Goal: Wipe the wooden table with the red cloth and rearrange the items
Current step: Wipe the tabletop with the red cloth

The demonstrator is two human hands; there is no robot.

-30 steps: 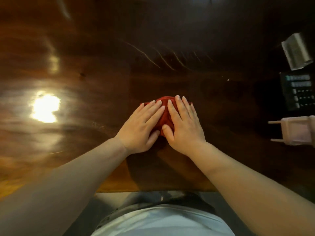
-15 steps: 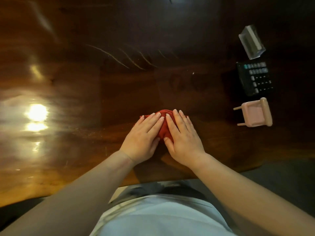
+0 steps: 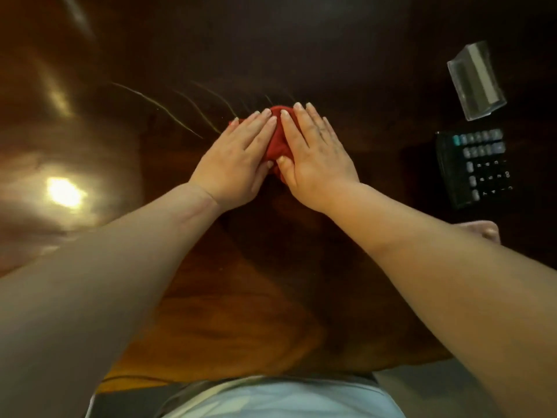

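Note:
A bunched red cloth (image 3: 278, 143) lies on the dark glossy wooden table (image 3: 346, 70), far out from the near edge. My left hand (image 3: 238, 158) and my right hand (image 3: 313, 152) press flat on it side by side, fingers pointing away from me. Only a strip of cloth shows between and beyond the hands. At the right stand a black calculator (image 3: 474, 167), a clear plastic card holder (image 3: 476, 82) beyond it, and a small pink chair-shaped item (image 3: 485, 229), mostly hidden behind my right forearm.
Thin pale streaks (image 3: 168, 113) cross the tabletop just left of the cloth. A bright lamp reflection (image 3: 64, 193) glares at the left. The table's near edge (image 3: 211, 378) runs just above my torso.
Both hands have pushed the cloth away from me, farther across the table and up to the pale streaks. The view has shifted, and the pink item now sits behind my right forearm.

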